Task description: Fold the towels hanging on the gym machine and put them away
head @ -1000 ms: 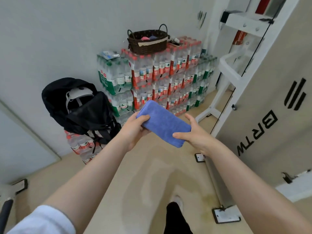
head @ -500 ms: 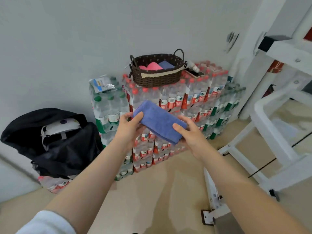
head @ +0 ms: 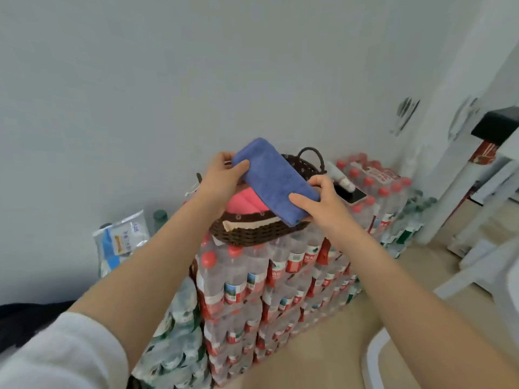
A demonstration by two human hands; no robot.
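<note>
I have the folded blue towel [head: 273, 182] pinched at both ends, left hand [head: 222, 178] on the far end, right hand [head: 317, 202] on the near end. Its long axis runs diagonally from far-left to near-right, just above the wicker basket [head: 252, 234], where a pink towel [head: 243, 203] lies inside.

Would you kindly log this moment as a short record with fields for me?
held item: folded blue towel, above the basket
left hand: grips the towel's far end
right hand: grips the towel's near end
basket: dark wicker, on stacked packs of bottled water
basket contents: folded pink towel
beside basket: phone and a small white bottle on the packs
</note>
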